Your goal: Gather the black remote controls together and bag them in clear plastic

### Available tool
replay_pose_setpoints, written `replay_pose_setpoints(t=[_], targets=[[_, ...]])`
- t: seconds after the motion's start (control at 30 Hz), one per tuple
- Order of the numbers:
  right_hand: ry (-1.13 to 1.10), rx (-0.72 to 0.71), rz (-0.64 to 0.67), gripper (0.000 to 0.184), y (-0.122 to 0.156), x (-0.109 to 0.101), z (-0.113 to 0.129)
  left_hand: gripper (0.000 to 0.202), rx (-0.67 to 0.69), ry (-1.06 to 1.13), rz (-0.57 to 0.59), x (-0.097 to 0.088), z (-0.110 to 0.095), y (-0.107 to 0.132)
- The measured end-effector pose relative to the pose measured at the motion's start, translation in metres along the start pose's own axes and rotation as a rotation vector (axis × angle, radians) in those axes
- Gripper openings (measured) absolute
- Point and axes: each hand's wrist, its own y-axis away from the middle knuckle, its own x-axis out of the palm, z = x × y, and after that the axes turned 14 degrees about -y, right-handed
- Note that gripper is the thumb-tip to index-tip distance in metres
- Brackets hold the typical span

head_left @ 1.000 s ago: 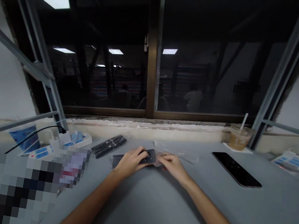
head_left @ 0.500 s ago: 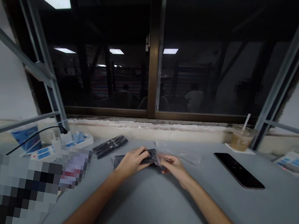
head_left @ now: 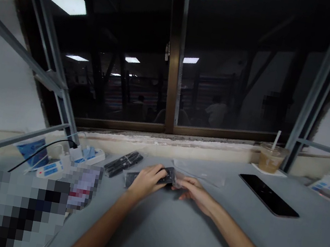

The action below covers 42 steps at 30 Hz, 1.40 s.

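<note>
My left hand (head_left: 147,180) is wrapped over a long black item in a clear plastic bag (head_left: 170,176), pressing it near the tabletop. What kind of item it is I cannot make out. At the bag's right end, my right hand (head_left: 194,191) pinches the loose clear plastic between thumb and fingers. A similar black item in clear wrapping (head_left: 124,163) lies just behind and left of my left hand. Behind my right hand a flat clear plastic bag (head_left: 199,172) rests on the table.
A black phone (head_left: 269,196) lies at the right, with a lidded drink cup and straw (head_left: 271,158) behind it. White power strips (head_left: 51,168) with plugs and cables stand at the left, near a blue packet (head_left: 32,151). The grey table (head_left: 176,240) meets a window ledge.
The view has shifted slightly. My right hand's lower fingers have spread a little while it keeps its pinch on the plastic. My left hand stays on the bagged item.
</note>
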Motion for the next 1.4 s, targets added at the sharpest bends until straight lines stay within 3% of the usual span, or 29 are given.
replay_pose_setpoints(t=[0.2, 0.43, 0.6, 0.73, 0.87, 0.97, 1.1, 1.3, 1.4], targets=[[0.05, -0.025, -0.033, 0.026, -0.003, -0.003, -0.001, 0.007, -0.001, 0.019, -0.025, 0.0, -0.004, 0.0], [0.096, -0.032, -0.06, 0.022, -0.001, 0.0, 0.003, 0.009, 0.044, -0.054, 0.04, -0.002, -0.007, 0.0], [0.115, -0.123, -0.002, 0.022, -0.003, 0.0, 0.004, 0.018, 0.077, -0.082, 0.045, -0.004, 0.005, 0.0], [0.134, -0.201, 0.029, 0.024, -0.005, -0.004, 0.005, 0.018, 0.043, -0.067, -0.036, -0.001, 0.015, 0.001], [0.151, -0.223, 0.011, 0.023, -0.007, -0.008, 0.007, 0.023, 0.006, -0.03, -0.02, 0.001, 0.022, 0.003], [0.107, -0.22, -0.076, 0.024, -0.007, -0.011, 0.01, 0.032, -0.073, -0.032, 0.027, 0.001, 0.028, 0.006], [-0.065, -0.244, -0.285, 0.024, -0.011, -0.017, 0.012, 0.043, -0.287, -0.095, 0.126, 0.0, 0.037, 0.012], [-0.28, -0.275, -0.597, 0.016, -0.018, -0.033, 0.01, 0.022, -0.61, -0.15, 0.262, 0.002, 0.049, 0.021], [-0.261, -0.186, -0.643, 0.017, -0.018, -0.032, 0.007, 0.025, -0.777, -0.168, 0.327, 0.002, 0.051, 0.022]])
